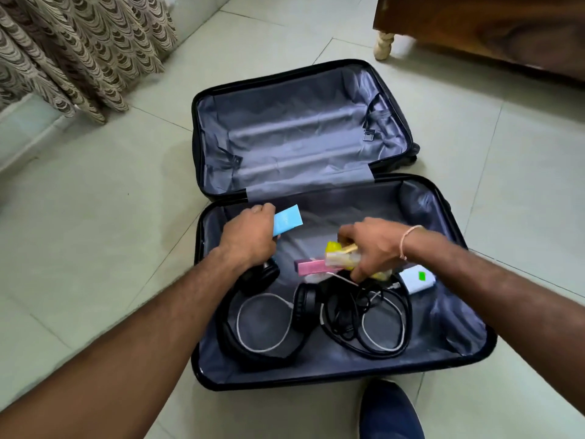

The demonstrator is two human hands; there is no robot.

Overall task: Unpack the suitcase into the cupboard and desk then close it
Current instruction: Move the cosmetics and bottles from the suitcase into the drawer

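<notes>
A dark suitcase (pixel 468 359) lies open on the tiled floor, its far half bare grey lining. My left hand (pixel 250 236) is shut on a light blue box (pixel 287 224) over the near half's left side. My right hand (pixel 373 245) grips a yellow and cream packet (pixel 340 256) above the middle. A pink box (pixel 311 267) lies just under that packet. Black headphones (pixel 304 307) with a white cable (pixel 269 324), a tangle of black cables (pixel 354 315) and a white charger (pixel 418 278) with a green sticker rest in the near half.
A patterned curtain (pixel 79 49) hangs at the upper left. A wooden piece of furniture (pixel 490 23) with a cream leg (pixel 383 45) stands at the upper right. My blue shoe (pixel 391 410) sits on the floor in front of the suitcase.
</notes>
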